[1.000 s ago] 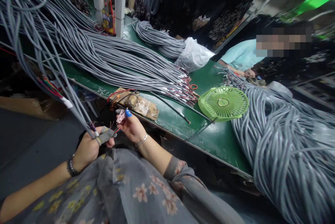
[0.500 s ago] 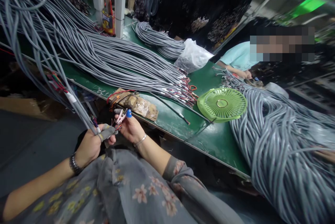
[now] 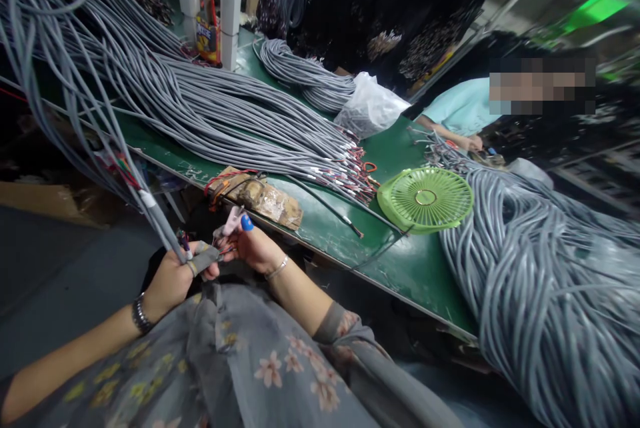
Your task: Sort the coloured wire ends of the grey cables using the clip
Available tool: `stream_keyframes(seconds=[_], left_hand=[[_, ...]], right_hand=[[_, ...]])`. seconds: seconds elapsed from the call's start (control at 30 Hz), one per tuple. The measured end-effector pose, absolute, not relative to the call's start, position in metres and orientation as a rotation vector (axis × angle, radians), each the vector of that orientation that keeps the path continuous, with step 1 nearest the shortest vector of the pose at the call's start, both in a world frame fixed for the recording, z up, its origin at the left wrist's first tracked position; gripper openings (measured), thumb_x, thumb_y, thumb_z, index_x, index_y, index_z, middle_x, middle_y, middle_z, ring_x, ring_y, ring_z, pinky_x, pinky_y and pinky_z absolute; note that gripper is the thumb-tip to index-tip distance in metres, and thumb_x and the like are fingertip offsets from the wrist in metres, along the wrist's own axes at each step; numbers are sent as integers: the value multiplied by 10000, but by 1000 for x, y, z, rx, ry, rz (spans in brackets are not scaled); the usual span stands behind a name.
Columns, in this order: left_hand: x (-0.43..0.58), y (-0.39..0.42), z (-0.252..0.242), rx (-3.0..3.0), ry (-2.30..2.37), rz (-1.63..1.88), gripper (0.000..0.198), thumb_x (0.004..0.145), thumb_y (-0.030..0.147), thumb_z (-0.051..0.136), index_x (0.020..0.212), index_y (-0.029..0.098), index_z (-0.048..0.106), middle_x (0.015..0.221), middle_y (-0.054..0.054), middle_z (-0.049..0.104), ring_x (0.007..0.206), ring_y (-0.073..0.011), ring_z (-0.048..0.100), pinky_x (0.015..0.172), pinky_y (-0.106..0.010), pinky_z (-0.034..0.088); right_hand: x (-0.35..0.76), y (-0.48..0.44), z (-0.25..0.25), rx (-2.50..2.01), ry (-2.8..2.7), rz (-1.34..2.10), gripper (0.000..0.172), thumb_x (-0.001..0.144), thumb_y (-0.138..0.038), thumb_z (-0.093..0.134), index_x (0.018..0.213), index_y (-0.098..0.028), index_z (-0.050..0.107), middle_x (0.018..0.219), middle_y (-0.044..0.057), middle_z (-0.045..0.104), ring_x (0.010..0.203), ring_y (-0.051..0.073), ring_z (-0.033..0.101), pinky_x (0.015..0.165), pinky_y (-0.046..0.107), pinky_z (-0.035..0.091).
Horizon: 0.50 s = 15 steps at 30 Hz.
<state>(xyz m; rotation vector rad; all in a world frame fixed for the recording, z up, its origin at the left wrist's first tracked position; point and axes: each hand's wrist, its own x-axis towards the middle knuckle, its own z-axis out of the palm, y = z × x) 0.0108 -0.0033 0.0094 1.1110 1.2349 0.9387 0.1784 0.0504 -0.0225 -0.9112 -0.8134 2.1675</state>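
Note:
My left hand (image 3: 173,281) is closed round a bunch of grey cables (image 3: 150,215) that hang down from the upper left, its fingers wrapped in grey tape. Thin coloured wires stick out of the cable ends by its thumb. My right hand (image 3: 255,247) is pinched on a small pink-handled cutter (image 3: 231,221) with a blue cap on one fingertip, held right against those wire ends. Both hands sit over my lap, just in front of the green table's (image 3: 410,261) near edge.
A long sheaf of grey cables (image 3: 240,121) lies across the table, red wire ends toward a green fan (image 3: 425,198). A thick cable heap (image 3: 540,281) fills the right. A brown taped packet (image 3: 260,196), a plastic bag (image 3: 367,105) and a co-worker (image 3: 465,108) are beyond.
The white-banded cable end slid down toward my left hand. My right hand stayed at the wire ends, shifting the cutter slightly.

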Motion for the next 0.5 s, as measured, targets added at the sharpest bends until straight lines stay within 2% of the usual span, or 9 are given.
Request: stream_keyframes(seconds=[0.13, 0.2, 0.37, 0.5], left_hand=[[5, -7, 8, 1247, 1250, 870, 295, 691, 460, 735, 535, 213, 693, 544, -42, 699, 520, -184, 613, 558, -284, 522], [5, -8, 8, 1273, 1249, 881, 278, 696, 447, 731, 543, 216, 698, 552, -42, 707, 525, -186, 620, 560, -280, 526], [6, -5, 6, 1291, 1249, 784, 143, 638, 332, 714, 544, 224, 719, 554, -39, 725, 526, -196, 630, 541, -264, 509], [5, 0, 2, 1347, 1237, 649, 99, 571, 251, 659, 496, 224, 717, 526, -26, 714, 504, -189, 602, 515, -253, 471]], right_hand=[[189, 46, -19, -986, -1029, 2150, 594, 535, -668, 861, 754, -152, 664, 670, 3, 661, 601, 114, 583, 583, 235, 480], [189, 44, -17, -1019, -1097, 2090, 563, 485, -600, 908, 728, -153, 668, 654, -14, 653, 575, 94, 552, 587, 228, 458], [182, 38, -10, -1015, -1249, 1938, 504, 529, -583, 887, 681, -158, 662, 645, -23, 640, 588, 108, 549, 648, 268, 475], [180, 31, -6, -1037, -1514, 1658, 461, 599, -596, 849, 664, -174, 673, 664, -18, 625, 637, 126, 538, 662, 267, 460]])
